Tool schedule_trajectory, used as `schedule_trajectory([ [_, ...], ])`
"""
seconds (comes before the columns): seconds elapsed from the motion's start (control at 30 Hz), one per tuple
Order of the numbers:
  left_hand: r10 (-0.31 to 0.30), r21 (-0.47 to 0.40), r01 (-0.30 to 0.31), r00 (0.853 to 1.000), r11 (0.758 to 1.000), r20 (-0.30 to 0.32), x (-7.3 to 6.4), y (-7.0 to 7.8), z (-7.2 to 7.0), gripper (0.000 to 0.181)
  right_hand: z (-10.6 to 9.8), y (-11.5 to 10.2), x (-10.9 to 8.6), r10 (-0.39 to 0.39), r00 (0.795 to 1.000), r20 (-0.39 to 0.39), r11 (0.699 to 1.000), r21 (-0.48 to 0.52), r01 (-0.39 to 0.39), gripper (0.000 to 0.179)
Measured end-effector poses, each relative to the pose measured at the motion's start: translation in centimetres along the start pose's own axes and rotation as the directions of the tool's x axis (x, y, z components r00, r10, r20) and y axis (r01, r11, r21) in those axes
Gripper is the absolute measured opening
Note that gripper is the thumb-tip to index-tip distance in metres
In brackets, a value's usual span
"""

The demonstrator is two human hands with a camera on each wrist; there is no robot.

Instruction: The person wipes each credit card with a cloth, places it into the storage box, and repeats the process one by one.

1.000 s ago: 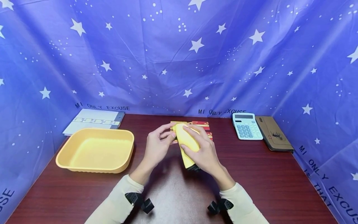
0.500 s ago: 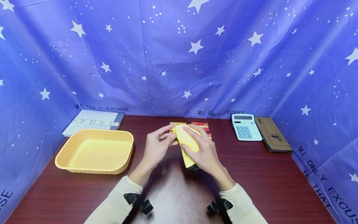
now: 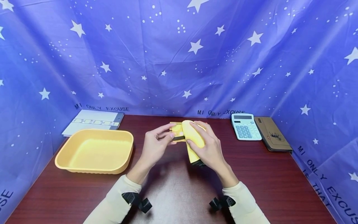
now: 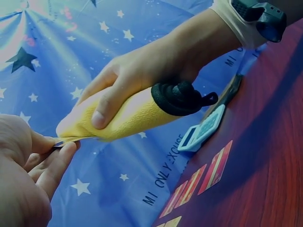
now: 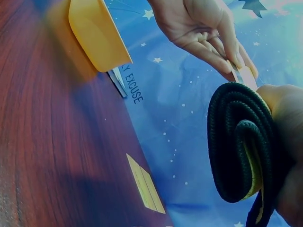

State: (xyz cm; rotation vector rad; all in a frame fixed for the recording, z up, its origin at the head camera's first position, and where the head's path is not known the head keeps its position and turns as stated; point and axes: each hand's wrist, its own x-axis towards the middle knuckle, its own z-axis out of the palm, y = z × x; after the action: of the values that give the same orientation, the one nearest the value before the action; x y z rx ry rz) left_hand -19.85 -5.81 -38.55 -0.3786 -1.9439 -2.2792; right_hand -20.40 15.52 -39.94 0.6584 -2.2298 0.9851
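Note:
My left hand point(image 3: 155, 146) pinches a yellow card point(image 3: 177, 130) with a dark band between thumb and fingertips, above the table's middle. My right hand point(image 3: 208, 149) grips a rolled yellow cloth point(image 3: 191, 133) with a black edge. In the left wrist view the cloth's far end sits right at the thin edge of the card, and a black loop point(image 4: 209, 99) sticks out at its other end. The right wrist view shows the cloth's rolled black edge point(image 5: 220, 142) from close up. Red cards point(image 4: 216, 168) lie on the table below, mostly hidden by my right hand in the head view.
A yellow basin point(image 3: 95, 169) stands at the left, with a white notebook point(image 3: 92, 119) behind it. At the back right lie a calculator point(image 3: 247, 128) and a brown wallet point(image 3: 272, 133). Yellow cards point(image 5: 145, 183) lie by the table's back edge. A starry curtain point(image 3: 156, 62) encloses the table.
The right hand has moved the rolled cloth a little to the right, uncovering more of the yellow card. The left hand stays nearly in place, still pinching the card.

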Motion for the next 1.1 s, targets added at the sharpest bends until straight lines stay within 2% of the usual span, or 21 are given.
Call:
schedule_trajectory([
  [0.13,0.009,0.006,-0.009,1.0,1.0,-0.004,0.1,0.2,-0.2,0.035,-0.2,0.4,0.1,0.038,0.999,-0.002,0.999,-0.001,-0.038,0.064],
  [0.5,-0.011,0.033,0.012,0.999,0.999,-0.035,0.4,0.1,-0.5,0.036,-0.9,1.0,0.3,0.091,0.996,-0.003,0.996,-0.004,-0.091,0.065],
  [0.77,0.016,0.098,-0.012,0.999,0.995,-0.044,0.5,0.0,-0.8,0.036,-1.3,1.6,0.5,0.14,0.99,-0.008,0.99,0.002,-0.14,0.065],
  [0.93,0.024,0.138,-0.017,0.998,0.99,-0.05,0.7,0.5,-1.2,0.038,-1.4,2.1,0.6,0.15,0.989,-0.018,0.989,0.01,-0.15,0.065],
  [1.1,0.021,0.137,-0.014,0.999,0.99,-0.049,1.1,1.7,-2.2,0.039,-1.6,2.1,0.7,0.163,0.986,-0.014,0.986,0.019,-0.163,0.064],
])
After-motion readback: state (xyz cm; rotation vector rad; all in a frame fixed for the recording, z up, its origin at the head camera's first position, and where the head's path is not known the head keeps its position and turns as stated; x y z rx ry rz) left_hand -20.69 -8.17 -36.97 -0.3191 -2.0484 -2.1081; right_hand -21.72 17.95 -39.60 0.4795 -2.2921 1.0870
